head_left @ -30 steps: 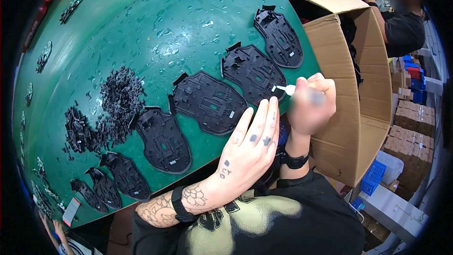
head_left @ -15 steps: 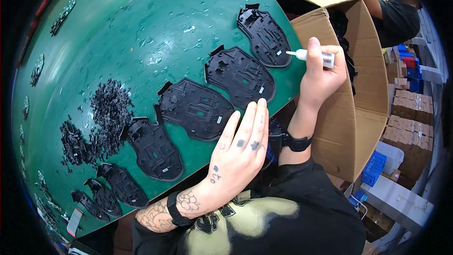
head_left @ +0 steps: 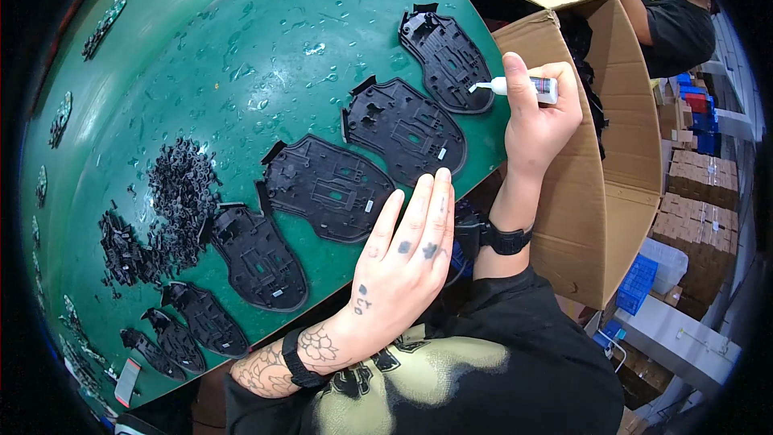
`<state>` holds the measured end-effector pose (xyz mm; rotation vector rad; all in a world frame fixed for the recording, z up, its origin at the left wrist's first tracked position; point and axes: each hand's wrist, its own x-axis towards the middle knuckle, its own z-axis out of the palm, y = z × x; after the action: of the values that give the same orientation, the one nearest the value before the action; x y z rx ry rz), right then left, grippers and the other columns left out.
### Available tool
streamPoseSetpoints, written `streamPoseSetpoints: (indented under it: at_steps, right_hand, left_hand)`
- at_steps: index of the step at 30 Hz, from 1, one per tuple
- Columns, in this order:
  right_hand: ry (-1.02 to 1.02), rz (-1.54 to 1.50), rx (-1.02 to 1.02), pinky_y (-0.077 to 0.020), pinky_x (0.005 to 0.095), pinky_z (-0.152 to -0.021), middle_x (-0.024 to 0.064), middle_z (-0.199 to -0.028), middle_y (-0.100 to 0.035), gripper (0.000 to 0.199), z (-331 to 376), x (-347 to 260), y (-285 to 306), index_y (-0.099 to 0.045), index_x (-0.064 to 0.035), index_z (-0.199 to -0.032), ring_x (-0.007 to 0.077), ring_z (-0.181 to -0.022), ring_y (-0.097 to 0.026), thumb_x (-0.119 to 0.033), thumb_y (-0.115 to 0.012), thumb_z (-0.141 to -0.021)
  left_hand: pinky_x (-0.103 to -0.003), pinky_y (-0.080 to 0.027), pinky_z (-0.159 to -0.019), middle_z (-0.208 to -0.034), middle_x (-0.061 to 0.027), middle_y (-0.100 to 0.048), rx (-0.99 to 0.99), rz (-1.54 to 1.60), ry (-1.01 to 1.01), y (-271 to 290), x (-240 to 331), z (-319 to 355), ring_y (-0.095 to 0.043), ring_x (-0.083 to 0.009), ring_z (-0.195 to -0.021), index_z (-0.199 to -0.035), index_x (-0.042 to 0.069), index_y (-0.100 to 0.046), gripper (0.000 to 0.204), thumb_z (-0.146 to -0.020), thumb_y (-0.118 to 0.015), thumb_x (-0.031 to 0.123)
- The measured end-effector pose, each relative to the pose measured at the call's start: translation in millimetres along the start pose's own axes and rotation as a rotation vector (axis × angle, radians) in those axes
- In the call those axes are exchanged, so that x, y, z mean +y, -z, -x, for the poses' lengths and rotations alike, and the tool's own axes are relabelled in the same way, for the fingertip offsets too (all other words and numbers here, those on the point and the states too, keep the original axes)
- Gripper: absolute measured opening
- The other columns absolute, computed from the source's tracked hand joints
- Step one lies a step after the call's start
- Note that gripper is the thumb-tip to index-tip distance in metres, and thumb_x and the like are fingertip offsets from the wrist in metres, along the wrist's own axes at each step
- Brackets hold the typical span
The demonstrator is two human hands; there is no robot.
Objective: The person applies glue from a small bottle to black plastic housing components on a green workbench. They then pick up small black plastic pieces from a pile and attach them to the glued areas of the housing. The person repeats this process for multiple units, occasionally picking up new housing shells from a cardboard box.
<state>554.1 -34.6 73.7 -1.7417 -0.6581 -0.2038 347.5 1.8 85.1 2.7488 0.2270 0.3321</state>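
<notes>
Plainly, from my head camera, the green desk (head_left: pixel 189 93) spreads ahead and to my left, its top dotted with clear drops. Green boards (head_left: pixel 105 28) lie scattered along its far left side, and a heap of small black parts (head_left: pixel 181 193) sits nearer the middle. Seven black shells (head_left: pixel 334 185) run in a slanting row along the near edge, hollow side up.

Beyond the desk, on my right, are stacked cartons (head_left: pixel 694 234) and a co-worker (head_left: pixel 676 40) in a black top.

Just beside the desk's right edge stands a big open box (head_left: pixel 564 185), with dark things (head_left: pixel 592 56) inside too dim to make out. Farther right are a blue crate (head_left: pixel 636 290) and a pale bin (head_left: pixel 670 264) next to it.

My right hand (head_left: pixel 541 125) grips a small white bottle (head_left: pixel 547 90), nozzle pointing left over the low end of the farthest shell; I cannot tell whether the tip touches. My left hand (head_left: pixel 409 250) is flat and empty, fingers outstretched near the third shell from the far end.
</notes>
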Motion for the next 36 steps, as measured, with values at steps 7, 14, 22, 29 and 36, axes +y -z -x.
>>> streamPoseSetpoints:
  at_steps: [7,14,22,29,36]
  right_hand:
    - [0.018,0.062,-0.004,-0.038,0.0182,-0.047,-0.0019,-0.058,-0.057,0.031,-1.2,1.9,-0.5,-0.052,-0.0052,-0.069,0.0007,-0.052,-0.048,-0.014,-0.08,-0.08]
    - [-0.016,0.024,0.04,-0.0363,0.0183,-0.049,-0.0038,-0.06,-0.054,0.028,1.4,-1.2,4.2,-0.052,-0.005,-0.071,0.0014,-0.055,-0.046,-0.013,-0.076,-0.082]
    - [-0.028,-0.223,-0.084,-0.04,0.0205,-0.063,0.0011,-0.086,-0.058,0.036,-1.9,-16.9,10.9,-0.059,-0.0004,-0.115,0.0067,-0.071,-0.05,-0.031,-0.057,-0.097]
    - [-0.295,-0.66,-0.697,-0.0416,0.0268,-0.083,0.0074,-0.111,-0.059,0.046,-30.9,-86.6,-13.0,-0.045,0.0063,-0.136,0.0113,-0.091,-0.052,-0.017,-0.054,-0.097]
    - [-0.251,-0.56,-1.455,-0.0382,0.0314,-0.097,0.0146,-0.124,-0.059,0.044,-18.9,-200.1,-111.1,-0.046,-0.0019,-0.127,0.0192,-0.117,-0.053,-0.016,-0.061,-0.087]
  left_hand:
    - [-0.041,-0.033,-0.11,-0.14,-0.0156,-0.048,0.02,0.003,0.009,-1.1,0.8,1.1,-0.046,-0.0248,-0.13,-0.126,-0.006,-0.056,0.049,-0.08,-0.056,0.011]
    - [-0.041,-0.033,-0.109,-0.139,-0.0159,-0.049,0.009,0.01,0.007,1.5,3.1,0.3,-0.046,-0.0255,-0.129,-0.126,-0.006,-0.056,0.049,-0.079,-0.057,0.01]
    - [-0.044,-0.042,-0.102,-0.132,-0.0238,-0.052,0.168,0.241,-0.026,12.5,-2.2,4.2,-0.055,-0.0307,-0.118,-0.123,-0.009,-0.055,0.055,-0.071,-0.061,0.009]
    - [-0.031,-0.055,-0.067,-0.106,-0.0128,-0.069,0.549,0.324,-0.028,116.6,-48.9,62.7,-0.068,-0.0203,-0.075,-0.113,0.001,-0.066,0.043,-0.07,-0.064,0.004]
    - [-0.04,-0.045,-0.092,-0.109,-0.016,-0.063,0.58,0.005,0.782,174.0,-86.6,175.4,-0.059,-0.0318,-0.103,-0.116,0.001,-0.062,0.036,-0.08,-0.063,0.003]
